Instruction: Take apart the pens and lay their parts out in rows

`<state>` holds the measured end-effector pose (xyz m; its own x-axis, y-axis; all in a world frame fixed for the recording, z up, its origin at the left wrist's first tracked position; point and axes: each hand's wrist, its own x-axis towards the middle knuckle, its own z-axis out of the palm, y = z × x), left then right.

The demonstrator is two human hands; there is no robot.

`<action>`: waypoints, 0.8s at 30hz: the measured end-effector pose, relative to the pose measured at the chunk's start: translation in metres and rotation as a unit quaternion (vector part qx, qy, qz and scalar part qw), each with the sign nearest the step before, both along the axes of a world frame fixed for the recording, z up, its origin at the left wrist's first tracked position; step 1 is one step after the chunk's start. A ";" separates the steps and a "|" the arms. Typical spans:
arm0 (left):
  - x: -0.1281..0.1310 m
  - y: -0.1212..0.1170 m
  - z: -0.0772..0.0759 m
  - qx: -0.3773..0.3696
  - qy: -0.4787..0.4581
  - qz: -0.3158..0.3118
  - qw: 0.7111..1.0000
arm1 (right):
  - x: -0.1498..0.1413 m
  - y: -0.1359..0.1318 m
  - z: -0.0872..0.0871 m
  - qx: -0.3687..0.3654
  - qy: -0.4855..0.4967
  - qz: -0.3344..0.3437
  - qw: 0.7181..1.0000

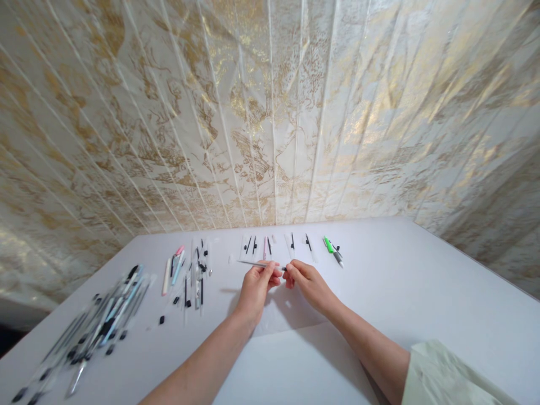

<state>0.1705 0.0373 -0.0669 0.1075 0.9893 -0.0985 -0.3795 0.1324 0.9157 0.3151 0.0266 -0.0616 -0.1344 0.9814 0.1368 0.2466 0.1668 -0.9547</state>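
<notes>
My left hand (257, 284) is closed in a pinch on a thin clear pen barrel (252, 262) that points left, a little above the white table (422, 304). Fingers of my right hand (306, 281) pinch together at the barrel's right end, on a small dark part too small to name. The two hands almost touch. Just beyond them lie several loose pen parts (270, 246) in a row, and a green pen (332, 249) lies to the right.
A heap of pens (105, 320) lies at the left of the table, with more pens and small black caps (188, 275) beside it. A marbled gold-and-white wall (270, 112) stands close behind the table. A white sheet (291, 315) lies under my hands.
</notes>
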 end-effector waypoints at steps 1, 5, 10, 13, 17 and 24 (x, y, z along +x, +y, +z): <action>0.000 0.000 0.000 -0.001 0.001 0.002 1.000 | 0.000 0.000 0.000 -0.003 0.000 0.004 1.000; 0.000 0.000 0.000 -0.003 0.000 0.011 1.000 | 0.001 0.001 0.000 0.028 0.011 0.008 1.000; 0.001 -0.001 0.002 0.000 0.000 0.007 1.000 | 0.000 0.000 0.001 0.021 0.017 0.000 1.000; 0.001 -0.001 0.000 0.006 0.008 -0.001 1.000 | 0.000 0.000 0.000 0.001 -0.002 0.006 1.000; 0.001 -0.001 0.000 0.011 0.013 0.003 1.000 | 0.001 0.000 -0.001 0.024 -0.015 -0.007 1.000; 0.001 0.000 0.000 0.008 0.012 0.006 1.000 | 0.000 0.000 -0.001 0.064 -0.016 -0.017 0.998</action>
